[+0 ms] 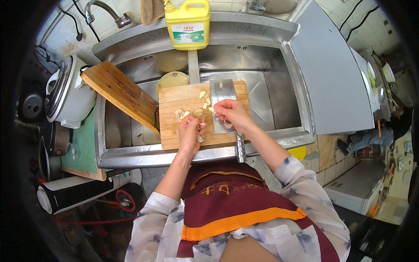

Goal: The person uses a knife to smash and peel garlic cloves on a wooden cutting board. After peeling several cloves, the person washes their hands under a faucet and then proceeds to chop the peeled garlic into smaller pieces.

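Observation:
A wooden cutting board (170, 98) lies across the double sink in front of me. My left hand (190, 132), low over the board, has its fingers closed around papery garlic skin (200, 139). Between the thumb and fingertips of my right hand (235, 113) is a pale garlic clove (211, 109). Beneath that hand a cleaver (223, 89) lies flat, its metal handle (241, 149) jutting over the sink's front rim. Several peeled cloves (203, 94) are scattered left of the blade. More garlic and loose skin (179, 113) sit just beyond my left hand.
A second wooden board (121, 93) leans across the left basin (118, 131), close to a yellowish plate (172, 82). A yellow detergent jug (187, 26) stands behind the divider. At left is a white electric cooker (70, 95); a grey panel (330, 75) borders the right basin (278, 95).

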### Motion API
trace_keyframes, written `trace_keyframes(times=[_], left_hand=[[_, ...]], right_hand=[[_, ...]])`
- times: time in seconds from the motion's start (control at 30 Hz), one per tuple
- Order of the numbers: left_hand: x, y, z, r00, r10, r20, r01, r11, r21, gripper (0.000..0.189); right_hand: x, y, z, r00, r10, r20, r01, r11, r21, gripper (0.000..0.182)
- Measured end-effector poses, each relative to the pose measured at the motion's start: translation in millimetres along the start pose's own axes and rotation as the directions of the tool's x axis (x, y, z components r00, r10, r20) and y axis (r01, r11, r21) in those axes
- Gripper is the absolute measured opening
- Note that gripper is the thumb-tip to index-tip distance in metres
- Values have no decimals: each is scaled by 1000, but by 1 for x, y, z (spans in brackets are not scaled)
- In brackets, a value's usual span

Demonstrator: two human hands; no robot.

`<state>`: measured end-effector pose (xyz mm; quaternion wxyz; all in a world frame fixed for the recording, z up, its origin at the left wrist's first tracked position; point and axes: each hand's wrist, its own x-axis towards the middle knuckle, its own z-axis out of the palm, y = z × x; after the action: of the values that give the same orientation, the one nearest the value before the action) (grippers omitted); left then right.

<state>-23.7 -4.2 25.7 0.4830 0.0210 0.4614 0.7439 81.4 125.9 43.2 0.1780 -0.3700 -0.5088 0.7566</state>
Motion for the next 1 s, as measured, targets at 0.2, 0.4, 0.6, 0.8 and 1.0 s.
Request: trace_keyframes(times=[0.2,0.4,0.6,0.8,1.0], left_hand=[[-7,13,10,983,-182,-19,180,980,-82,7],[3,2,6,1000,-21,-1,21,994,-108,9],[1,3,9,998,56,-20,-57,996,-63,11],[4,2,7,999,46,4,-46,999,-16,12],[4,3,7,999,9,31,-13,992,124,12]], right_hand=[[28,2,-1,985,-164,56,172,892,-418,8],[8,-5,17,963,-197,181,237,944,-232,10],[2,10,17,987,-79,138,78,997,13,11],[-4,10,18,971,-207,119,214,976,-44,11],[-9,7,23,926,-363,103,372,832,-412,12]])
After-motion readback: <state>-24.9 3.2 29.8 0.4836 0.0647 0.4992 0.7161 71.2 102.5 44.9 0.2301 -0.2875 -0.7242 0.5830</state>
